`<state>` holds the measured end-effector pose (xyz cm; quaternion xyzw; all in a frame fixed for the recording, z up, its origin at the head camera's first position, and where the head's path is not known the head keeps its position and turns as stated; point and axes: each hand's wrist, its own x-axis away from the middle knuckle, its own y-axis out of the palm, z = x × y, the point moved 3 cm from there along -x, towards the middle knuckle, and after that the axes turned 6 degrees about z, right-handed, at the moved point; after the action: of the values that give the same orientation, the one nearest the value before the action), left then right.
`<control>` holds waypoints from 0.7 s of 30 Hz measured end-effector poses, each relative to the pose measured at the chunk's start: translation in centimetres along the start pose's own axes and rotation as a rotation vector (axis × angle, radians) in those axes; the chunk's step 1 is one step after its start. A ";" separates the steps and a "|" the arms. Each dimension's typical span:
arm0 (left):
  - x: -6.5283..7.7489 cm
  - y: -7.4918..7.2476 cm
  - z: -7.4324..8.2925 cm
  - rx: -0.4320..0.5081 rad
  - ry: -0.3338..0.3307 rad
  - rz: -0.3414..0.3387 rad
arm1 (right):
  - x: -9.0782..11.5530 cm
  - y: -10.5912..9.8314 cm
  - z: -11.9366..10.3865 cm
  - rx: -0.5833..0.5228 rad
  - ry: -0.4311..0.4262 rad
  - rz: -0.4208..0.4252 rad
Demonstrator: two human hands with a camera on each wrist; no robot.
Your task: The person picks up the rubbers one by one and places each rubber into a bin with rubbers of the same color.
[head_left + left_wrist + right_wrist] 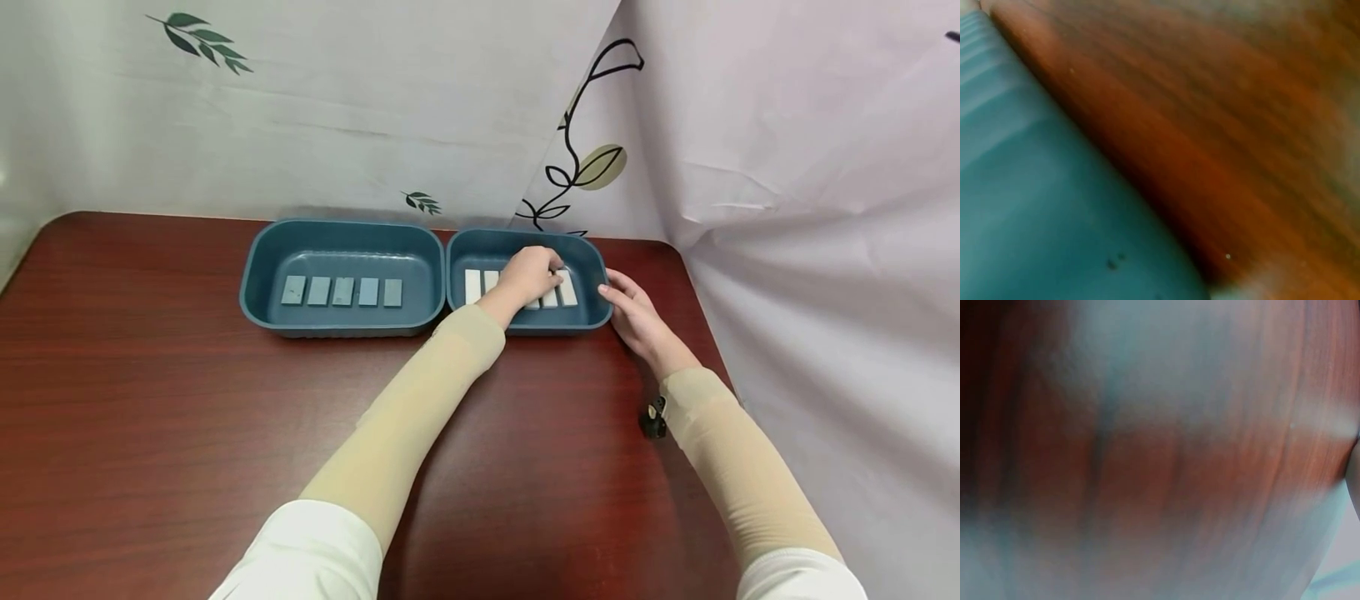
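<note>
My left hand point(528, 273) reaches into the right blue bin point(525, 331), over a row of white rectangular blocks point(567, 288). Its curled index finger and thumb are right at the blocks near the right end; I cannot tell whether they pinch one. The palm hides the middle of the row. At that bin's right end, my right hand point(636, 315) holds the rim, thumb over the edge and fingers along the outside. In the left wrist view a bin's ribbed outer wall point(1029, 181) fills the left side. Neither wrist view shows the fingers at work.
Beside it on the left stands a second, longer blue bin point(341, 331) with a row of several grey-blue tiles point(342, 291). Both bins sit at the back of the reddish-brown table point(150, 400), near a pale leaf-patterned curtain point(337, 108). More curtain hangs along the right edge.
</note>
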<state>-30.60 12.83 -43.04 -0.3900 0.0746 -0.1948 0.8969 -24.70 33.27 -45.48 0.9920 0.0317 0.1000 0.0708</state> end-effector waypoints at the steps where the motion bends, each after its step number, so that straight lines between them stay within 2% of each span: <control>1: 0.0 0.0 0.0 0.004 0.002 0.004 | 0.0 0.0 0.0 -0.009 0.009 0.003; 10: 0.1 -0.3 0.2 0.026 0.021 0.046 | 0.1 0.3 -0.3 -0.015 0.032 0.017; 21: 0.8 -1.0 0.9 0.043 0.094 0.107 | 0.1 0.1 -0.2 0.014 0.043 0.019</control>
<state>-29.91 12.54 -41.68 -0.3565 0.1335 -0.1661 0.9097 -24.64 33.17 -45.29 0.9903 0.0245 0.1219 0.0621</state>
